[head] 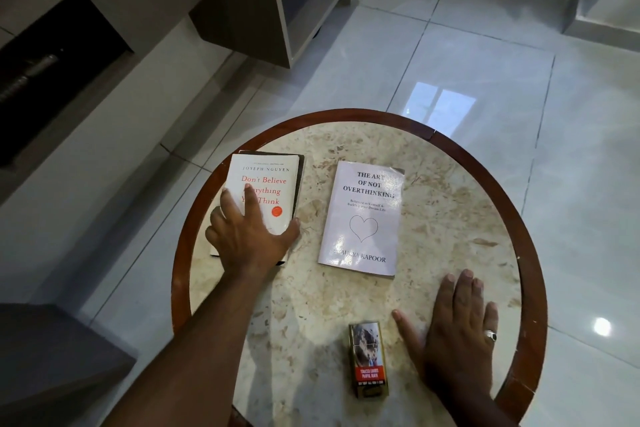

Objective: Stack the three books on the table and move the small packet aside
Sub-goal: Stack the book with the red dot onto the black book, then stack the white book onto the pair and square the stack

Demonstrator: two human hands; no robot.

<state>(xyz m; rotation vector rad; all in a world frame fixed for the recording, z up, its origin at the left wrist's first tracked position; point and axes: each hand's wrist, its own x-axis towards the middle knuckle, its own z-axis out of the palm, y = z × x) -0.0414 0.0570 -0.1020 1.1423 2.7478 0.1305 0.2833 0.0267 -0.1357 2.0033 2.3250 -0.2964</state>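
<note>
left hand (247, 236) lies flat, fingers spread, on the white joseph nguyen book (265, 191), which sits atop a dark book (300, 184) at the round marble table's (450, 184) left. "the art of not overthinking" (363, 218) lies centre. right hand (457, 333) rests open, gripping nothing, just right of the near cigarette packet (369, 359).

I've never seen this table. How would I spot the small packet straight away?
Find the round marble-topped table with the dark wooden rim. Along its near edge, just beside the thumb of the right hand lying flat on the top, is the small packet. Unlike the pale, flat books further back, it is a narrow little box with a photo and a red warning band.
</note>
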